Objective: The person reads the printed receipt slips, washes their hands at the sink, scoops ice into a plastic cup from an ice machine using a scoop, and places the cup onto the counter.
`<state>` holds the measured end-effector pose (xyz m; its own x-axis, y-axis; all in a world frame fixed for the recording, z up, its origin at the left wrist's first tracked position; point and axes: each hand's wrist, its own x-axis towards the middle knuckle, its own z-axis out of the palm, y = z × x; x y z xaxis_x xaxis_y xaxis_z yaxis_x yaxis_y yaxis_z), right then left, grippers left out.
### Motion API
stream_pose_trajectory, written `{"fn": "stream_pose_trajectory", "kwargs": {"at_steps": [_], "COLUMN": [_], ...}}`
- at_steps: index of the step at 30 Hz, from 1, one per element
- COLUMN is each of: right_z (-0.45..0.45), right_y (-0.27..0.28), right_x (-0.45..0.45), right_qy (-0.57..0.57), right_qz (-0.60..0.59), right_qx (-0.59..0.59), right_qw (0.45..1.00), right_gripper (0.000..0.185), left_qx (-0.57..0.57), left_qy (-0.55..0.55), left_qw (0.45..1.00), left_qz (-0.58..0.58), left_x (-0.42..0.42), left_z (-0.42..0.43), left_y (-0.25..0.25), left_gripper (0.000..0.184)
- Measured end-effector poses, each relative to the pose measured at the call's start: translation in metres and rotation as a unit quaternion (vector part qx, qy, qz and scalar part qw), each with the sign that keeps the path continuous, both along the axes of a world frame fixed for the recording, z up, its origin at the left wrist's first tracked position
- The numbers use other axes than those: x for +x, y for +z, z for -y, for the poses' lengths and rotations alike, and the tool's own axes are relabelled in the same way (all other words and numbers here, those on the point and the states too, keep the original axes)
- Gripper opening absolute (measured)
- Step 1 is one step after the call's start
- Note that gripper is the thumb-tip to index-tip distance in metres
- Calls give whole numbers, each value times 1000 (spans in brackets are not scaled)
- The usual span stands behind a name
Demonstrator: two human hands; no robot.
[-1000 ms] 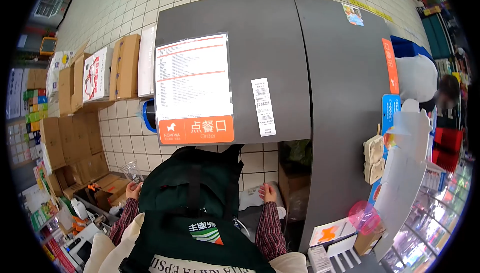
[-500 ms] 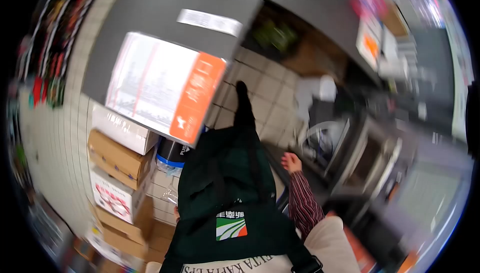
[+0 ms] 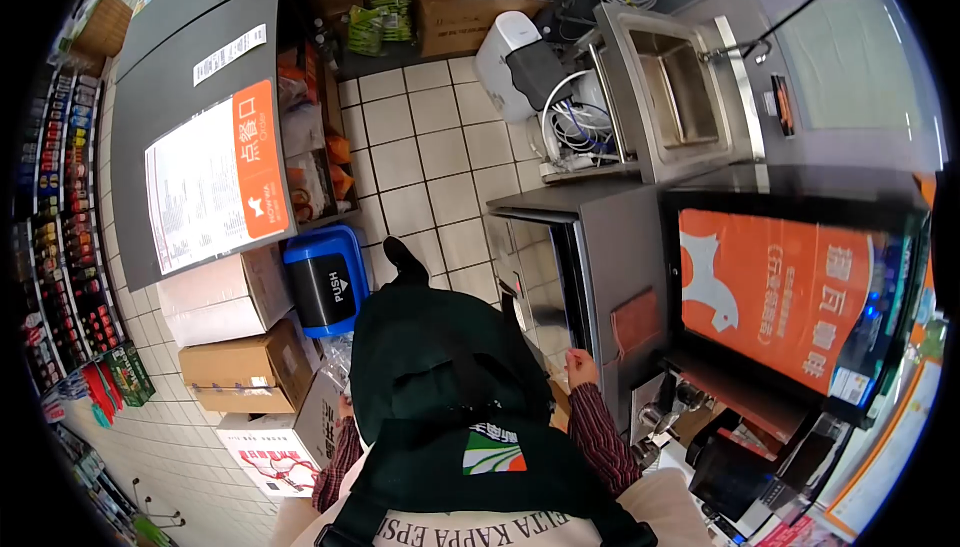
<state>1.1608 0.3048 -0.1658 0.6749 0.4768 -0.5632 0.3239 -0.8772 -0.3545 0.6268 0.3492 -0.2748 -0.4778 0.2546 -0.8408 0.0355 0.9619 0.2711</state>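
Observation:
My right hand hangs beside the dark green apron, with its fingers loosely bent and nothing visible in them. It is near a glass-fronted cabinet door under the counter; whether they touch I cannot tell. On the other side, my left hand shows only in part at the apron's edge, close to a clear plastic bag and the stacked boxes. Its fingers are mostly hidden. One dark shoe is stepping forward on the tiled floor.
A blue and black push-lid bin and cardboard boxes stand at left, below a grey counter with an orange-edged menu sheet. On the right are a steel sink, coiled cables and an orange-fronted machine.
The view has turned and moved forward, and is sharper. The menu counter has shifted left, while the sink and orange-fronted machine show clearly at right. More of my left sleeve is visible.

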Motion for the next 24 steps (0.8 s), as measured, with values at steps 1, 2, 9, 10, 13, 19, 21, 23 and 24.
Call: {"fn": "stream_pose_trajectory", "kwargs": {"at_steps": [1,2,9,10,13,19,21,23,24], "right_z": [14,30,125,131,140,140,142,139,137], "right_y": [11,17,-3,-4,3,-21,-31,-37,-39], "right_x": [-2,-6,-18,-22,-21,0,1,-6,-13], "right_qy": [74,73,152,149,131,70,46,37,40], "right_qz": [101,96,120,125,101,83,101,151,180], "right_qx": [-20,-12,-59,-40,-33,69,80,63,54], "right_qw": [992,993,979,980,986,992,991,986,981], "right_gripper": [31,31,76,76,71,53,52,55,58], "left_qx": [6,14,94,120,133,153,237,257,273], "left_qy": [-16,-29,-100,-113,-125,-143,-134,-140,-139], "left_qw": [1000,999,989,984,975,958,949,950,949], "left_qz": [-2,-7,-61,-69,-129,-196,-159,-112,-80], "left_x": [3,9,52,56,55,41,38,38,40], "left_z": [3,6,80,91,134,124,109,83,71], "left_y": [-1,1,22,35,58,86,78,76,82], "left_gripper": [69,70,80,80,82,83,80,78,78]}}
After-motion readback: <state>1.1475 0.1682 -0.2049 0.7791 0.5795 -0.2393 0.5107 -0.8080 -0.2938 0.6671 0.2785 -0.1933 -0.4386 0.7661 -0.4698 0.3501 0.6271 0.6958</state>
